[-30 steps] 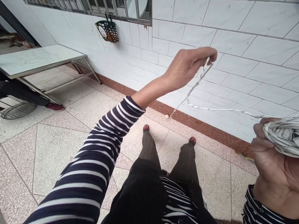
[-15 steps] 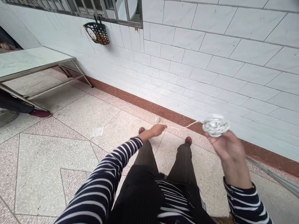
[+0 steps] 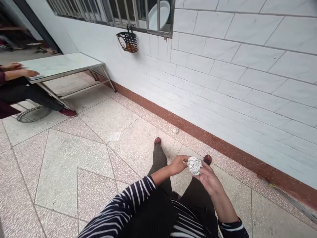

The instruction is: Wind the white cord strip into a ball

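Note:
A ball of white cord (image 3: 194, 166) with thin dark lines between its wound strands is held up in front of my legs. My right hand (image 3: 208, 177) has its fingers curled round the right side of the ball. My left hand (image 3: 179, 164) is closed in a pinch at the ball's left edge, on the cord; the strand between its fingertips is mostly hidden. A smaller pale ball (image 3: 175, 131) lies on the floor by the wall. A thin, faint strand shows on the floor between that ball and my left hand.
A white-topped metal table (image 3: 66, 64) stands at the left, with a seated person's hands (image 3: 24, 71) at its edge. A black basket (image 3: 127, 41) hangs below the barred window (image 3: 111, 13). White paper (image 3: 115, 136) lies on the floor. A thin pole (image 3: 292, 198) lies by the wall.
My right hand has brought the cord ball down and left, and my left hand now meets it. The stretched strand between them has been taken up. The view has swung left.

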A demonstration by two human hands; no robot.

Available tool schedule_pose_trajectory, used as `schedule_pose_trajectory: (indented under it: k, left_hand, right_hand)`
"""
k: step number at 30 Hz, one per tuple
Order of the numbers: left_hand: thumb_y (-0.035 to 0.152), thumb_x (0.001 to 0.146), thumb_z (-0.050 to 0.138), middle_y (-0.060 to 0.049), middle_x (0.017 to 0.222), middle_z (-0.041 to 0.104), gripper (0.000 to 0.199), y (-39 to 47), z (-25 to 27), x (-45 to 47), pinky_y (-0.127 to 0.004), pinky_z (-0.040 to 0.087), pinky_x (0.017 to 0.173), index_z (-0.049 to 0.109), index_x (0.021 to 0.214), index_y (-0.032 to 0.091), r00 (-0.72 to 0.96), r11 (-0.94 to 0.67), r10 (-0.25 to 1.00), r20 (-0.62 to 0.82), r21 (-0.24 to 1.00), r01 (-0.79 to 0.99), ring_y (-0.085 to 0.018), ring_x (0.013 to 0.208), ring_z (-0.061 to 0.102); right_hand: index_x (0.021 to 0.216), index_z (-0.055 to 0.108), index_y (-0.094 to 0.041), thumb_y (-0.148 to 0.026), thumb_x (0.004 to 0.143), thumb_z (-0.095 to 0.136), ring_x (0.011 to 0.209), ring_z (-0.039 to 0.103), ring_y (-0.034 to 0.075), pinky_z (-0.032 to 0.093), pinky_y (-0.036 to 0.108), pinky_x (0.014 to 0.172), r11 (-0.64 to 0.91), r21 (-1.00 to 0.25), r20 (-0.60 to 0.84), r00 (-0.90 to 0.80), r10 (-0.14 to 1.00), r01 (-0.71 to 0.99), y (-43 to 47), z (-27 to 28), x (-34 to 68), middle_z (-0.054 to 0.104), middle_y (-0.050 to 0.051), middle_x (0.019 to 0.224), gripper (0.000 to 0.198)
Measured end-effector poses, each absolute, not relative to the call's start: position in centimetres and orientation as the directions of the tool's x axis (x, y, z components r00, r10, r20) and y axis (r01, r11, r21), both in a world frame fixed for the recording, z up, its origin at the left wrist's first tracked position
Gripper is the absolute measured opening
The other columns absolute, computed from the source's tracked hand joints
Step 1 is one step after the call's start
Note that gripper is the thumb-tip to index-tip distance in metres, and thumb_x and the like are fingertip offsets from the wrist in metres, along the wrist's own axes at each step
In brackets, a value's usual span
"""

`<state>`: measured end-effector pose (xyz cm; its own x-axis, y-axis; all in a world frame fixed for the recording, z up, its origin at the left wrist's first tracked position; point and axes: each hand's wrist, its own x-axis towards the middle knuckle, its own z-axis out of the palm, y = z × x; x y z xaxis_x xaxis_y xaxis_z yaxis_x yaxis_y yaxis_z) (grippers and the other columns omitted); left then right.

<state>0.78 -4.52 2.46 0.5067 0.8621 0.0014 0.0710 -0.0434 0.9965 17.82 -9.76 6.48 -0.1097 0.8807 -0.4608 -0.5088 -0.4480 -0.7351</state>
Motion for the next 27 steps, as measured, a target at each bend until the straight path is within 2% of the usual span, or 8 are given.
schedule_pose_trajectory:
  k: [3,6,11,14,17,19,24,27]
  left_hand:
    - [0.027,0.088,0.057,-0.006,0.101,0.076,0.026,-4.7,2.7,0.5,-0.029,0.051,0.089,0.076,0.1,0.013,0.453,-0.066,0.891,-0.011,0.986,0.154,-0.022,0.097,0.069]
    - [0.03,0.09,0.055,-0.005,0.098,0.077,0.029,-5.0,2.6,0.8,-0.028,0.05,0.086,0.077,0.098,0.014,0.49,-0.079,0.872,-0.016,0.982,0.173,-0.022,0.094,0.069]
    - [0.025,0.086,0.057,-0.006,0.091,0.075,0.022,-4.8,2.9,1.5,-0.028,0.049,0.085,0.076,0.089,0.014,0.46,-0.115,0.888,-0.01,0.963,0.243,-0.021,0.089,0.067]
    - [0.022,0.085,0.057,-0.004,0.086,0.074,0.019,-3.8,3.3,1.8,-0.033,0.046,0.098,0.074,0.081,0.015,0.449,-0.153,0.893,0.008,0.945,0.288,-0.018,0.086,0.066]
    - [0.024,0.089,0.052,-0.001,0.082,0.073,0.023,-2.8,3.7,2.2,-0.039,0.028,0.117,0.071,0.079,0.016,0.465,-0.204,0.883,0.064,0.944,0.259,-0.015,0.079,0.064]
    - [0.027,0.091,0.051,-0.001,0.083,0.073,0.024,-2.6,3.7,2.4,-0.04,0.022,0.12,0.071,0.081,0.017,0.464,-0.221,0.88,0.099,0.951,0.218,-0.015,0.079,0.064]
    - [0.031,0.085,0.06,-0.008,0.107,0.073,0.022,-4.1,2.3,2.6,-0.035,0.042,0.105,0.074,0.088,0.015,0.525,-0.132,0.847,0.08,0.989,0.062,-0.022,0.105,0.064]
    - [0.029,0.083,0.061,-0.008,0.103,0.074,0.022,-5.2,0.9,2.3,-0.032,0.047,0.097,0.075,0.088,0.014,0.598,-0.005,0.801,-0.015,0.999,0.032,-0.022,0.101,0.066]
  right_hand:
    - [0.095,0.078,-0.026,-0.021,0.058,0.086,0.081,0.069,0.022,0.058,0.034,0.069,-0.425,-0.727,-0.442,-0.107,0.891,-0.538,-10.4,6.4,18.2,0.077,0.002,0.095,0.038]
    - [0.096,0.078,-0.027,-0.023,0.057,0.086,0.085,0.069,0.024,0.057,0.036,0.071,-0.41,-0.721,-0.435,-0.096,0.895,-0.559,-10.9,5.8,18.6,0.077,0.004,0.1,0.04]
    - [0.104,0.076,-0.024,-0.019,0.056,0.087,0.088,0.069,0.024,0.056,0.037,0.075,-0.396,-0.758,-0.413,-0.089,0.907,-0.518,-11.6,6.1,18.5,0.075,0.005,0.107,0.049]
    - [0.104,0.076,-0.023,-0.018,0.055,0.087,0.089,0.068,0.025,0.055,0.036,0.075,-0.386,-0.792,-0.396,-0.082,0.914,-0.473,-11.8,7.0,17.7,0.075,0.006,0.104,0.051]
    - [0.103,0.076,-0.023,-0.017,0.054,0.087,0.09,0.067,0.025,0.054,0.036,0.076,-0.375,-0.796,-0.39,-0.071,0.918,-0.476,-11.8,7.7,16.9,0.075,0.005,0.102,0.05]
    - [0.103,0.076,-0.023,-0.017,0.055,0.086,0.089,0.068,0.025,0.055,0.036,0.075,-0.37,-0.784,-0.387,-0.073,0.919,-0.498,-11.7,7.7,16.9,0.075,0.005,0.102,0.049]
    - [0.094,0.077,-0.026,-0.024,0.055,0.088,0.085,0.068,0.023,0.056,0.036,0.073,-0.364,-0.691,-0.431,-0.049,0.901,-0.625,-12.0,6.9,19.0,0.075,0.003,0.1,0.041]
    - [0.094,0.076,-0.026,-0.024,0.057,0.087,0.084,0.069,0.023,0.057,0.038,0.074,-0.385,-0.676,-0.452,-0.06,0.89,-0.629,-12.7,6.5,20.0,0.076,0.004,0.099,0.039]
